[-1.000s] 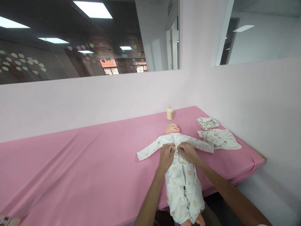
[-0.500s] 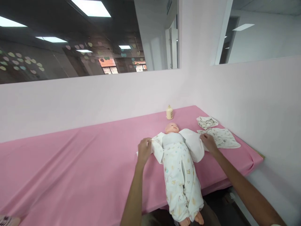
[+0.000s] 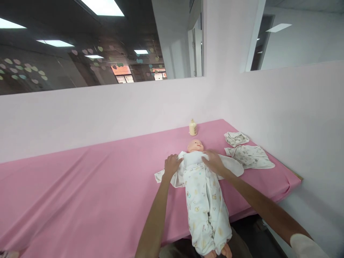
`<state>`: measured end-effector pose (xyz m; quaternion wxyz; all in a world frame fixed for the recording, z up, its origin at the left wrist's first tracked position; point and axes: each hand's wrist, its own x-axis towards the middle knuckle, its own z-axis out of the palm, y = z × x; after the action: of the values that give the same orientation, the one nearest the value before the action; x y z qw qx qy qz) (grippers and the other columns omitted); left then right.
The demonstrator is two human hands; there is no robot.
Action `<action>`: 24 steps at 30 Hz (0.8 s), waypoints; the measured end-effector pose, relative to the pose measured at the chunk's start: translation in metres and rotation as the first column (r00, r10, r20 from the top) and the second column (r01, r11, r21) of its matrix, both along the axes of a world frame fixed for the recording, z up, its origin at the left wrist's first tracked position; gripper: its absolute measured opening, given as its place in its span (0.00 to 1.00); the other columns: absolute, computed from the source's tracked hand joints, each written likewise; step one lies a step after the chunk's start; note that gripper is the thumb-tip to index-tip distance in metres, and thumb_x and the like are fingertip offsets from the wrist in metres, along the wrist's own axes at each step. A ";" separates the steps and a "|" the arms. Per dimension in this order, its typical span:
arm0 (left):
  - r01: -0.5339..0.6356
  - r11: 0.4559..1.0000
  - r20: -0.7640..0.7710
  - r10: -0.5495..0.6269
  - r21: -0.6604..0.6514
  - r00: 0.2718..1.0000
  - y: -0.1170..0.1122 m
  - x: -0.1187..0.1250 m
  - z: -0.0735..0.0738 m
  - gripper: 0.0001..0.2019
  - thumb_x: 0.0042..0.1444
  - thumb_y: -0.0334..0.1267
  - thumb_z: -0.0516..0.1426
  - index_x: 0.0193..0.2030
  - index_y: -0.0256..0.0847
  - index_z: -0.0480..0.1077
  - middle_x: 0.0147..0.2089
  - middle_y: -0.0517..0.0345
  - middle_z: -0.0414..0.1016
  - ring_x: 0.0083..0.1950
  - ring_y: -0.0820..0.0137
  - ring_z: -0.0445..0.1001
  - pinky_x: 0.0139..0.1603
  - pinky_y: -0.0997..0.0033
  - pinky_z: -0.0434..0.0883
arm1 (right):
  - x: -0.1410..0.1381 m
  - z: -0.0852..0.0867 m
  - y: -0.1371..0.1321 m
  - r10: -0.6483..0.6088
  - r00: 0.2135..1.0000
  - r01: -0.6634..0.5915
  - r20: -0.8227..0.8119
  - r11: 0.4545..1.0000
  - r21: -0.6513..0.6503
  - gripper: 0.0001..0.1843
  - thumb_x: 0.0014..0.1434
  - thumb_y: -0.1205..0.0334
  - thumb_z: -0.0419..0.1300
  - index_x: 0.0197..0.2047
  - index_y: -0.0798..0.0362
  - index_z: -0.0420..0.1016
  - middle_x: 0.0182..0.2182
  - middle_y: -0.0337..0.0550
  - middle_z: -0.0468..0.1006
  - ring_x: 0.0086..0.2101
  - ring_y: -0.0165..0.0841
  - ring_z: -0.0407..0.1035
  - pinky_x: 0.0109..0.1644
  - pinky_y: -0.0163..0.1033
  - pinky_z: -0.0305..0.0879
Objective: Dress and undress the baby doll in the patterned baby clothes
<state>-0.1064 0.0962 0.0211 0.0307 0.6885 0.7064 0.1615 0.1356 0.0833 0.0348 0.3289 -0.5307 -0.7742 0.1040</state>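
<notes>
A baby doll (image 3: 195,145) lies on its back, head toward the wall, wearing patterned white trousers (image 3: 200,204) and a pale top (image 3: 191,157). An opened white baby jacket (image 3: 231,164) spreads out under it to both sides. My left hand (image 3: 172,165) rests with fingers extended at the doll's shoulder on the left, over the jacket's edge. On the other side, my right hand (image 3: 214,162) lies across the doll's upper chest and shoulder, fingers stretched out. The doll's arms are not visible.
The pink-covered table (image 3: 107,193) runs along the wall. Behind the doll's head stands a cream pump bottle (image 3: 192,128). To the right lie a folded patterned cloth (image 3: 236,138) and a patterned white garment (image 3: 252,157). Windows sit above.
Both hands have let go of the jacket's front edges and moved inward onto the doll's shoulders. The jacket's two front panels now lie flatter, spread outward on the table.
</notes>
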 end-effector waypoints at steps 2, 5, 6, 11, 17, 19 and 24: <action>-0.033 0.999 -0.049 0.034 0.033 0.998 0.004 0.009 -0.001 0.15 0.65 0.46 0.46 0.40 0.39 0.68 0.45 0.45 0.73 0.52 0.58 0.70 0.50 0.62 0.64 | -0.038 0.012 0.007 0.150 0.974 -0.150 0.167 0.989 -0.016 0.17 0.60 0.59 0.53 0.51 0.53 0.69 0.51 0.47 0.73 0.52 0.36 0.64 0.58 0.40 0.57; -0.087 0.994 -0.059 0.091 0.072 0.994 0.002 0.016 -0.004 0.16 0.67 0.43 0.41 0.40 0.40 0.67 0.45 0.46 0.73 0.50 0.60 0.71 0.47 0.64 0.64 | -0.079 0.020 0.025 0.303 0.843 -0.272 0.444 0.953 -0.133 0.20 0.55 0.59 0.59 0.51 0.55 0.69 0.50 0.50 0.72 0.52 0.40 0.65 0.57 0.42 0.58; -0.114 0.991 -0.056 0.118 0.071 0.991 0.000 0.017 -0.005 0.17 0.67 0.44 0.40 0.42 0.40 0.66 0.44 0.46 0.73 0.47 0.61 0.73 0.45 0.65 0.64 | -0.088 0.020 0.031 0.332 0.809 -0.288 0.485 0.943 -0.165 0.21 0.53 0.59 0.61 0.50 0.55 0.70 0.49 0.51 0.73 0.51 0.41 0.66 0.56 0.44 0.58; -0.202 0.979 -0.068 0.201 -0.003 0.977 -0.009 0.010 -0.008 0.20 0.67 0.49 0.39 0.45 0.40 0.66 0.39 0.46 0.76 0.41 0.59 0.76 0.37 0.66 0.64 | -0.111 0.019 0.053 0.422 0.712 -0.308 0.562 0.906 -0.289 0.22 0.43 0.60 0.66 0.44 0.54 0.74 0.44 0.51 0.76 0.46 0.44 0.70 0.54 0.48 0.60; -0.160 0.986 -0.113 0.153 -0.050 0.982 -0.016 -0.018 -0.013 0.24 0.64 0.56 0.40 0.42 0.42 0.68 0.38 0.45 0.77 0.42 0.56 0.76 0.38 0.64 0.65 | -0.111 0.024 0.054 0.454 0.654 -0.286 0.605 0.889 -0.357 0.33 0.42 0.55 0.68 0.53 0.47 0.71 0.49 0.50 0.73 0.51 0.47 0.67 0.55 0.52 0.59; -0.160 0.984 -0.117 0.150 -0.074 0.982 -0.018 -0.025 -0.015 0.21 0.65 0.53 0.41 0.41 0.42 0.69 0.39 0.44 0.76 0.42 0.56 0.75 0.39 0.63 0.65 | -0.111 0.023 0.051 0.447 0.649 -0.288 0.616 0.893 -0.346 0.34 0.44 0.53 0.67 0.55 0.49 0.69 0.51 0.51 0.72 0.52 0.48 0.65 0.55 0.52 0.58; -0.199 0.972 -0.084 0.189 -0.128 0.978 -0.025 -0.038 -0.022 0.15 0.63 0.46 0.45 0.43 0.43 0.69 0.42 0.43 0.76 0.46 0.55 0.75 0.42 0.61 0.66 | -0.108 0.019 0.048 0.394 0.668 -0.281 0.631 0.919 -0.275 0.29 0.48 0.58 0.62 0.54 0.54 0.67 0.51 0.54 0.71 0.52 0.49 0.64 0.55 0.55 0.58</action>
<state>-0.1448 0.0712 -0.0007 0.0364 0.6177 0.7803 0.0908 0.0275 0.1312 0.0541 -0.0419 -0.4025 -0.9142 0.0229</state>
